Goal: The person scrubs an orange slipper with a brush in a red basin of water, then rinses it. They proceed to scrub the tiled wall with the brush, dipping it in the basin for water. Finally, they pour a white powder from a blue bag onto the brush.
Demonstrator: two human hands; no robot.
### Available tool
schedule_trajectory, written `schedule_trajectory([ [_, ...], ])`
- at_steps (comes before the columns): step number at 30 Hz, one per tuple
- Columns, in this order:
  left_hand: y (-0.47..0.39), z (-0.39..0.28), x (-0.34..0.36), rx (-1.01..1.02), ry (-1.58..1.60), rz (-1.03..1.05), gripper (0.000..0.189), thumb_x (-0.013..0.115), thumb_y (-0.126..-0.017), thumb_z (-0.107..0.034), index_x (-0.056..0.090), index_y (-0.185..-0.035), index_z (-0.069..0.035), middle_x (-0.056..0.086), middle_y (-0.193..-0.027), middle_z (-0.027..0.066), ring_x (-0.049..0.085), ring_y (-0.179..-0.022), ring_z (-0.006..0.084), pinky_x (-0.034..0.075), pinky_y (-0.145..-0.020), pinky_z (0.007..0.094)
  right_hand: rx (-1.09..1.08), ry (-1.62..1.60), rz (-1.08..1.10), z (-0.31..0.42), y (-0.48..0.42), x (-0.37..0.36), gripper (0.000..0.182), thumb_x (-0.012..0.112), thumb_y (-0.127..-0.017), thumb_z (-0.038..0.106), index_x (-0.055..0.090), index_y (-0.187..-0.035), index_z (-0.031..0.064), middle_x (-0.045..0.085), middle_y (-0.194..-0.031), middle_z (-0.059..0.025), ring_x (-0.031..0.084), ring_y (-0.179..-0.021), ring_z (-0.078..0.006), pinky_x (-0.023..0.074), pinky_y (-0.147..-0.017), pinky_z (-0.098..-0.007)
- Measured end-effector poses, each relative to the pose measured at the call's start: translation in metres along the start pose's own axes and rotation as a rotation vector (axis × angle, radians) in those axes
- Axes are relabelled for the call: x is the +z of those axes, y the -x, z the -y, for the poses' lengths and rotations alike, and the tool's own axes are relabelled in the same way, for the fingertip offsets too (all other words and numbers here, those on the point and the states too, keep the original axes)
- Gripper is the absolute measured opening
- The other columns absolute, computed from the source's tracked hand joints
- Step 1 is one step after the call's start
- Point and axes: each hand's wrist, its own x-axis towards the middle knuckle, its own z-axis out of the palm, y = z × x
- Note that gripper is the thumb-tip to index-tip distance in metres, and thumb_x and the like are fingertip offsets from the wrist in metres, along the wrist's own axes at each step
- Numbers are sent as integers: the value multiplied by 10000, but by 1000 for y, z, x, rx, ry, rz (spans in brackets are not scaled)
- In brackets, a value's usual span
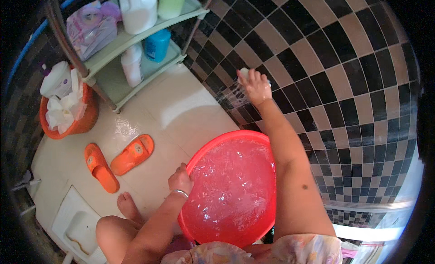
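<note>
My left hand (pixel 180 181), with a silver bangle at the wrist, grips the left rim of a red plastic basin (pixel 200 226). Rippling, slightly cloudy water (pixel 231 185) fills much of the basin. Up ahead, my right hand (pixel 255 87) presses a white sponge or cloth (pixel 244 72) against the brown and black checkered tile wall (pixel 292 63). Only small edges of that white thing show past my fingers. Water runs down the tiles beside the hand. My right forearm passes over the basin's right edge and hides part of it.
A shelf rack (pixel 142 31) holding several bottles stands at the upper left. Below it is an orange bucket (pixel 91 107) with a white bottle and crumpled tissue. Two orange slippers (pixel 101 168) lie on the wet floor (pixel 163 141). A squat toilet (pixel 76 223) is at lower left.
</note>
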Motion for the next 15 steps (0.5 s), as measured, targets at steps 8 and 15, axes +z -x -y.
schedule_trajectory([
  [8, -2, 7, -6, -42, 50, 46, 372, 591, -755, -190, 473, -1074, -40, 588, -943, 159, 611, -824, 320, 494, -716, 418, 146, 185, -541, -104, -61, -124, 601, 556, -783, 208, 353, -1343, 284, 495, -939, -111, 506, -819, -248, 430, -671, -383],
  [15, -1, 6, 2, 23, 94, -3, 364, 594, -743, -187, 480, -1060, -49, 594, -933, 163, 609, -818, 329, 489, -710, 427, 35, 157, -72, -23, -9, -31, 616, 464, -826, 114, 264, -1395, 240, 451, -1180, -194, 491, -998, -292, 412, -793, -393],
])
